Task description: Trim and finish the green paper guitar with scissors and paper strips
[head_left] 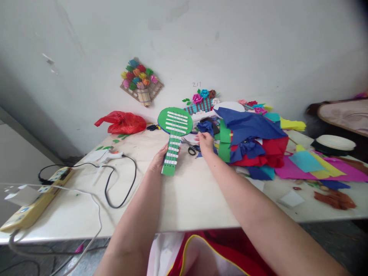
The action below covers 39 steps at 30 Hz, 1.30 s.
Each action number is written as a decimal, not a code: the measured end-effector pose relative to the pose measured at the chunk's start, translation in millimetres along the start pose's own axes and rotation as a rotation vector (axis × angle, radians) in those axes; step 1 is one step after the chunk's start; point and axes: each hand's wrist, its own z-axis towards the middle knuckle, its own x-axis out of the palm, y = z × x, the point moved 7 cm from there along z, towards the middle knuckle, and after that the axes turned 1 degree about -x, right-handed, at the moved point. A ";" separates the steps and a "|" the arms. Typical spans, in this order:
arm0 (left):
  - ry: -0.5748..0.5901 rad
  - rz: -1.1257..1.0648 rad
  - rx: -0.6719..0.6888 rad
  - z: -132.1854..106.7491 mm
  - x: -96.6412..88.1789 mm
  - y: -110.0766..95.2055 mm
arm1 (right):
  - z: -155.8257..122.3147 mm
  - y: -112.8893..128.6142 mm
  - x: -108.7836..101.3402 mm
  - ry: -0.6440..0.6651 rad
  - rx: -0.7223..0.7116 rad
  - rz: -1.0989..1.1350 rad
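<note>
My left hand (160, 158) is closed around the neck of a green paper instrument-like craft (172, 138), with a round head and a straight neck. White strips cross its face, with thin dark lines running lengthwise, and it stands tilted toward me above the table. Beside it, my right hand (205, 142) has its fingers drawn together, pointing at the craft's head; what they pinch, if anything, is too small to make out. Black-handled scissors (192, 151) lie just left of that hand. Crumpled blue paper (206, 126) sits right behind its fingers.
Blue sheets (247, 124), red paper (276, 151) and a magenta sheet (290, 168) pile up on the right. A glue gun (113, 156) with a looping cord, a power strip (43, 199) and a red plastic bag (123, 122) are on the left. Paper flowers (139, 76) hang on the wall.
</note>
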 end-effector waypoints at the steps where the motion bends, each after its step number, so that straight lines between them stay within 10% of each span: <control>1: 0.005 0.004 0.002 0.0 -0.4 -0.1 | -5.5 -1.2 9.8 0.082 0.052 0.027; 15: 0.033 0.003 0.023 -2.6 3.0 -4.8 | -40.6 1.2 52.0 0.448 0.103 0.001; 39: 0.183 0.106 -0.054 -6.2 12.1 1.7 | -40.5 4.6 40.2 0.332 0.438 0.423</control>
